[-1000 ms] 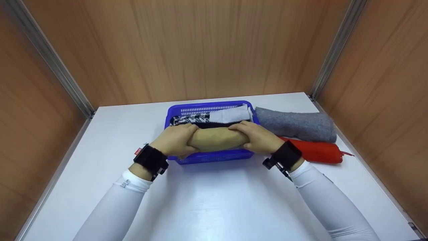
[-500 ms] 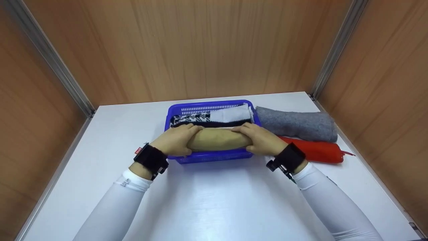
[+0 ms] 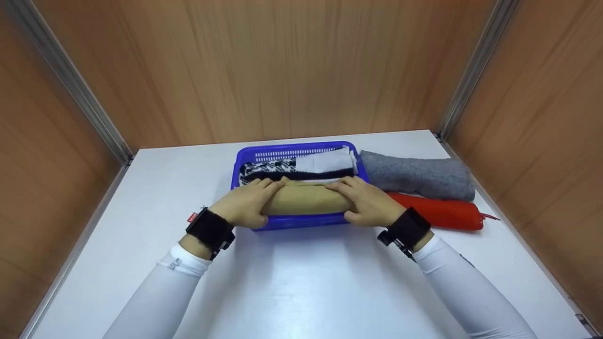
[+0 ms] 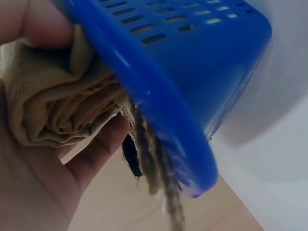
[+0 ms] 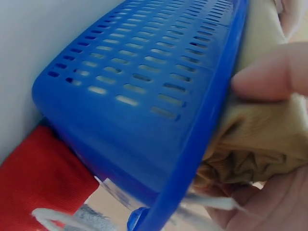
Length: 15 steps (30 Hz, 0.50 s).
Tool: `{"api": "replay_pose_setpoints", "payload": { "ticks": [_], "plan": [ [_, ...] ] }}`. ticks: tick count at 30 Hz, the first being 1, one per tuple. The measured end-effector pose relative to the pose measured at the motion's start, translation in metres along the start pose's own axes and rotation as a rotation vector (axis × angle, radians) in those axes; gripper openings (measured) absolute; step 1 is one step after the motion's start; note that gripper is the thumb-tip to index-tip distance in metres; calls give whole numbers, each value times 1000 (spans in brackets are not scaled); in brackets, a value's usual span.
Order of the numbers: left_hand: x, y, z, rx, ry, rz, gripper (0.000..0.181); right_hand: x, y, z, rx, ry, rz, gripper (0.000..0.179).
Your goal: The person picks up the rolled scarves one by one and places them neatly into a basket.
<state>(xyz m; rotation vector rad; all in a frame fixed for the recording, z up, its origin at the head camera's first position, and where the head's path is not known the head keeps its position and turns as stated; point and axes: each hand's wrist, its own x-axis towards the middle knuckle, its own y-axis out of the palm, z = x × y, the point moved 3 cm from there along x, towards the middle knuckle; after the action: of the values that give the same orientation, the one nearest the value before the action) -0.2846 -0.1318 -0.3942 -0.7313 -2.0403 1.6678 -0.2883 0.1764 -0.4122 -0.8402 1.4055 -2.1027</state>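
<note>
A rolled tan cloth (image 3: 308,200) lies lengthwise in the front part of the blue plastic basket (image 3: 301,222). My left hand (image 3: 245,202) grips its left end, fingers over the far side and thumb on the near side. At the right end my right hand (image 3: 372,200) holds the roll in the same way. In the left wrist view the roll's coiled end (image 4: 62,106) sits in the palm beside the basket rim (image 4: 163,110). The right wrist view has the thumb (image 5: 269,74) pressing the tan fabric next to the rim. Behind the roll lies a folded black-and-white cloth (image 3: 325,162).
Right of the basket lies a rolled grey cloth (image 3: 417,176), with a red roll (image 3: 443,212) in front of it, a red string at its end. Wooden panels (image 3: 301,70) wall in the white table (image 3: 292,282) at the back and sides.
The tan roll has settled slightly lower and nearer the basket's front edge, baring more of the black-and-white cloth. My hands have moved down with it, their fingers straighter over its top.
</note>
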Motion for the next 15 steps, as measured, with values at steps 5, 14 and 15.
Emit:
{"api": "replay_pose_setpoints", "payload": {
  "ticks": [5,14,15],
  "plan": [
    [-2,5,-3,12,0,-24,89,0,4,0,-24,2,-27,59],
    [3,13,-7,81,12,-74,76,0,10,-1,-44,25,-47,52],
    [4,14,-6,88,10,-74,76,0,10,-1,-46,30,-42,53]
  ]
}}
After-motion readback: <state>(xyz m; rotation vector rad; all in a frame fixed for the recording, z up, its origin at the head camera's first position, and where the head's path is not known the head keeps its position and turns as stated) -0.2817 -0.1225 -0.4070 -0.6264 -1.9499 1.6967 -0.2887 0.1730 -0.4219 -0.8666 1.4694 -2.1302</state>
